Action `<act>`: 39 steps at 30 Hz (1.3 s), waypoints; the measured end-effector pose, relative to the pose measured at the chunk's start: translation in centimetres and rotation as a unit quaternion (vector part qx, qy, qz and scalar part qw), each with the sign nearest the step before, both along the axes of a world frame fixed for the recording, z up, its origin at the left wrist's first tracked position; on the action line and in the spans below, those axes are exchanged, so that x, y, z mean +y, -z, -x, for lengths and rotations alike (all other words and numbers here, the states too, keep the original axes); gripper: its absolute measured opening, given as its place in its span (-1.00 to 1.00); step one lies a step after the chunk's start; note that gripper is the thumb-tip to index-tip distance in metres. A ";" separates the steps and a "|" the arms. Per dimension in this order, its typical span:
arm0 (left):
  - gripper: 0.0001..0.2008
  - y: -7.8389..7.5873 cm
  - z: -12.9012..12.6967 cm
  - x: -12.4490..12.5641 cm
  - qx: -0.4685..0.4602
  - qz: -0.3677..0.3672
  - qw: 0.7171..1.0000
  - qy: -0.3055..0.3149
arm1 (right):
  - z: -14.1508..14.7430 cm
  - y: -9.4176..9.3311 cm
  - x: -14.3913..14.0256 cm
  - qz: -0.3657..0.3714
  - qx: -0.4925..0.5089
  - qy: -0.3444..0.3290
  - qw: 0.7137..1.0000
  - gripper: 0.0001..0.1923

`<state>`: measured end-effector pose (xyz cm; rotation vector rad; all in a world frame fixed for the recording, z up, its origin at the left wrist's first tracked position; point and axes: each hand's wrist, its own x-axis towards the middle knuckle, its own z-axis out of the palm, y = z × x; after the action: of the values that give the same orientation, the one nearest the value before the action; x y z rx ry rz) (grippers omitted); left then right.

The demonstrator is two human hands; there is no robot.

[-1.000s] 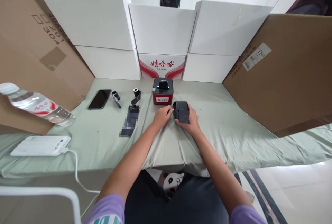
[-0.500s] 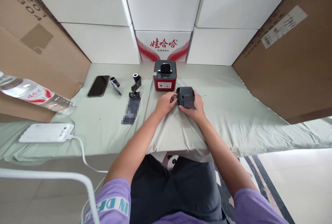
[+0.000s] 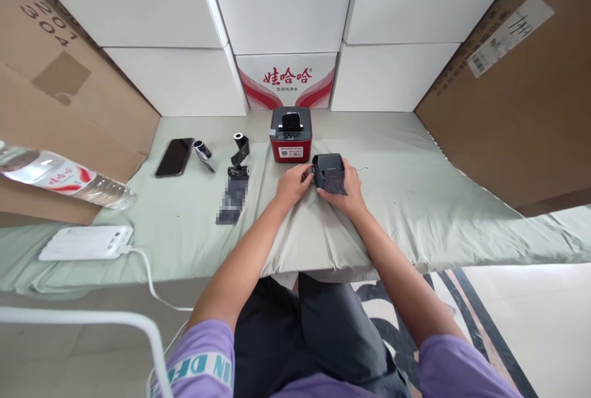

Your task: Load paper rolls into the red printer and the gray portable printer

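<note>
Standing at the far left, a brown cardboard box (image 3: pixel 69 96) walls in that end of the cloth-covered worktop (image 3: pixel 429 189). In front of it show a clear water bottle (image 3: pixel 69 173) with a red-and-white label and a white power bank (image 3: pixel 83 243), whose white cable (image 3: pixel 150 278) drops over the front edge. Next lies a dark smartphone (image 3: pixel 174 157), then a paper roll (image 3: pixel 202 150) with a short loose tail. Near it are two more rolls, a back roll (image 3: pixel 239 139) trailing a dark strip and a front roll (image 3: pixel 239 171) with a pixelated strip (image 3: pixel 232 201) running forward. A red-and-black desktop printer (image 3: pixel 291 135) sits before the lettered white carton (image 3: pixel 287 81). The left hand (image 3: pixel 293 184) has its fingers half curled, tips at the left side of a small black portable printer (image 3: pixel 329 163); whether they pinch anything I cannot tell. That printer is just front-right of the red one, a dark paper piece (image 3: pixel 333 182) hanging over its front. The right hand (image 3: pixel 347 189) has its fingers closed around the printer's right side, thumb at the near edge. Another cardboard box (image 3: pixel 521 96) stands far right.
</note>
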<state>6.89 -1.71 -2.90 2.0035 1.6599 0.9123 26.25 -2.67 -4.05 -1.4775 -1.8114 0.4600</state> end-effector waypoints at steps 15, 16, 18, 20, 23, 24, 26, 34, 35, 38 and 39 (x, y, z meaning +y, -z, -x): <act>-0.76 -0.5 -0.4 -0.3 0.027 -0.010 0.998 -0.057 | 0.2 -0.1 -0.1 0.000 0.020 -0.013 1.000 0.22; -0.77 -0.5 -0.3 -0.3 0.025 -0.013 0.998 -0.054 | 0.2 -0.1 -0.1 -0.001 0.021 -0.012 1.000 0.22; -0.79 -0.4 -0.1 -0.1 0.010 -0.015 0.999 -0.041 | 0.2 0.1 0.0 -0.003 0.024 -0.010 1.000 0.23; -0.81 0.0 0.1 0.4 -0.030 -0.003 0.999 -0.026 | 0.2 0.2 0.1 -0.003 0.026 -0.007 1.000 0.25; -0.84 0.4 0.3 1.2 -0.101 0.047 0.993 -0.027 | 0.3 0.5 0.3 -0.007 0.035 -0.011 0.999 0.26; -0.84 0.5 0.3 1.4 -0.113 0.064 0.991 -0.031 | 0.4 0.5 0.3 -0.011 0.040 -0.012 0.999 0.27; -0.85 0.4 0.2 1.5 -0.101 0.083 0.991 -0.036 | 0.5 0.6 0.1 -0.026 0.050 -0.017 0.998 0.27; -0.48 -0.6 -1.4 0.3 -0.223 0.142 0.964 -0.040 | 1.1 0.0 -1.0 -0.122 0.102 -0.014 0.987 0.21; -0.44 -0.5 -1.6 0.3 -0.281 0.158 0.946 -0.034 | 1.3 -0.1 -1.1 -0.119 0.106 -0.016 0.987 0.22; -0.42 0.0 -2.1 0.3 -0.386 0.176 0.905 -0.038 | 1.5 -0.2 -1.2 -0.116 0.105 -0.021 0.987 0.24; -0.42 0.1 -2.2 0.2 -0.384 0.169 0.907 -0.041 | 1.6 -0.2 -1.3 -0.120 0.102 -0.020 0.987 0.23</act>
<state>9.08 -1.49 -2.97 1.1221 1.3180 1.1485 24.65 -3.92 -3.87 -1.1880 -1.6714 0.3831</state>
